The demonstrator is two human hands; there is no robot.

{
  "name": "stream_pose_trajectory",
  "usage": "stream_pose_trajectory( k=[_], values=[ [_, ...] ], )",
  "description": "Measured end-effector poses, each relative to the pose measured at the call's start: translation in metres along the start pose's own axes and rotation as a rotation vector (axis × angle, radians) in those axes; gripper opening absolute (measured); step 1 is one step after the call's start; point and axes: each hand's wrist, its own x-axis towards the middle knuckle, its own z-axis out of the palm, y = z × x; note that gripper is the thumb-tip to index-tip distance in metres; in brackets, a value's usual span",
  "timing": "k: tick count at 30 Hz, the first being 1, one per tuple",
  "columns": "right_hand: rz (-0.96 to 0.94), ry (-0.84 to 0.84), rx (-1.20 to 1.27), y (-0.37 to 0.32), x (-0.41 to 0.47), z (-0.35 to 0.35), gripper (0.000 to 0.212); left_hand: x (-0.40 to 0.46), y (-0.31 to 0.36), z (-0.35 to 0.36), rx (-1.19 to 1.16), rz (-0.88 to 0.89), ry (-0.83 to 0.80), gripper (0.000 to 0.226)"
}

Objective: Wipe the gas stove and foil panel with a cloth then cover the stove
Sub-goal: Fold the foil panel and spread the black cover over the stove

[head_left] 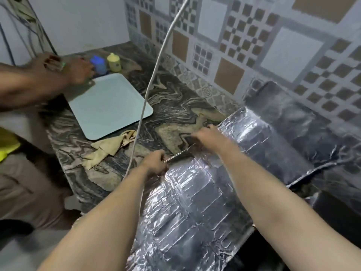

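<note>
A crinkled silver foil panel (195, 202) lies flat over the right part of the marble counter, and more foil (293, 122) stands against the tiled wall behind it. My left hand (155, 163) pinches the panel's left edge near its front. My right hand (210, 138) grips the same edge farther back, at the corner. The stove is hidden under the foil. A crumpled tan cloth (109, 148) lies on the counter to the left of my hands, with nothing touching it.
A pale blue tray (109, 106) rests on the marble counter (175, 108). Behind it stand a blue container (98, 64) and a yellow one (114, 62). Another person's hand (78, 70) reaches over the tray's far corner. A white cable (154, 75) hangs across the view.
</note>
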Motion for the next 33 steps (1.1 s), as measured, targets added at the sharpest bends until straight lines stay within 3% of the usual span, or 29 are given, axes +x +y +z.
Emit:
stream_pose_trajectory(
  k=[3,5,10,16,20,23,26,31,33],
  values=[
    [0.040,0.047,-0.085,0.019,-0.007,-0.021,0.030,-0.009,0.007,-0.021,-0.054,0.010,-0.129,0.015],
    [0.069,0.099,-0.004,0.027,-0.021,-0.039,0.028,-0.022,0.018,-0.042,-0.012,0.031,-0.153,0.017],
    [0.088,0.224,0.060,0.039,-0.078,-0.094,0.038,-0.054,0.058,-0.084,0.027,0.067,-0.079,0.013],
    [0.151,0.281,0.083,0.057,-0.135,-0.125,0.025,-0.085,0.101,-0.102,0.204,0.009,0.043,0.019],
    [0.143,0.226,0.121,0.053,-0.169,-0.143,0.043,-0.101,0.145,-0.099,0.235,-0.015,0.046,0.029],
    [0.200,0.192,0.186,0.059,-0.194,-0.151,0.041,-0.120,0.174,-0.102,0.248,-0.038,-0.063,0.017],
    [0.272,0.204,0.264,0.071,-0.224,-0.155,0.040,-0.140,0.204,-0.103,0.272,-0.035,-0.190,0.037],
    [0.333,0.239,0.369,0.086,-0.259,-0.151,0.038,-0.156,0.243,-0.086,0.146,0.023,-0.202,0.015],
    [0.344,0.220,0.413,0.094,-0.277,-0.148,0.036,-0.164,0.253,-0.074,0.070,0.052,-0.173,0.019]
  ],
)
